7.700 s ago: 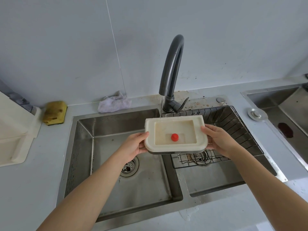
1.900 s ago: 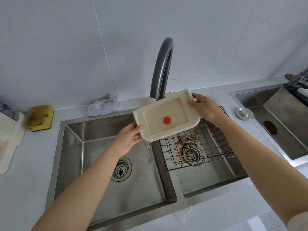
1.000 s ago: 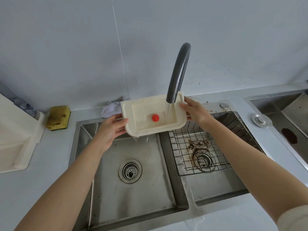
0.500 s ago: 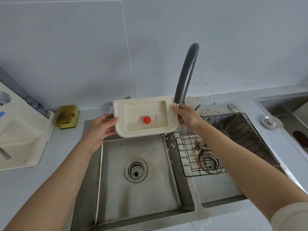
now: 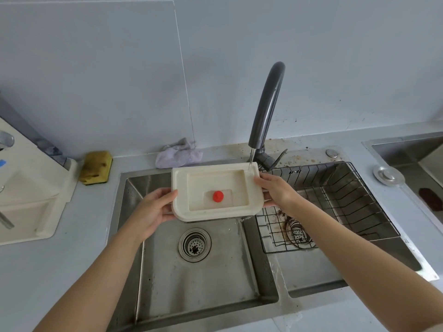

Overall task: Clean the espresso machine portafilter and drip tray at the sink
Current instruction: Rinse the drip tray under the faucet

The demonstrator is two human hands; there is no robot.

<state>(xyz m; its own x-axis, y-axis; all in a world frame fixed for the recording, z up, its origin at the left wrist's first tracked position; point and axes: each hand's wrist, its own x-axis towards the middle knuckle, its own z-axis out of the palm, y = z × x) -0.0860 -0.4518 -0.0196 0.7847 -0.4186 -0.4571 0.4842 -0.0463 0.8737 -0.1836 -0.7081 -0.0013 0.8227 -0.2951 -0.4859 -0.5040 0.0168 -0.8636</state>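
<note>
A cream drip tray (image 5: 182,188) with a red float knob (image 5: 218,196) in its recess is held roughly level over the left sink basin (image 5: 203,271). My left hand (image 5: 153,209) grips its left edge and my right hand (image 5: 278,190) grips its right edge. A thin stream of water from the dark curved faucet (image 5: 266,109) lands on the tray's far right corner. No portafilter is visible.
The right basin holds a black wire rack (image 5: 335,200) over a stained drain (image 5: 298,233). A yellow sponge (image 5: 96,166) and a pale rag (image 5: 178,153) lie behind the sink. A cream machine (image 5: 28,202) stands at left; a second sink (image 5: 412,154) at right.
The tray has come down and toward me, levelling out over the left basin. The water stream now hits its far right corner instead of falling past its right edge.
</note>
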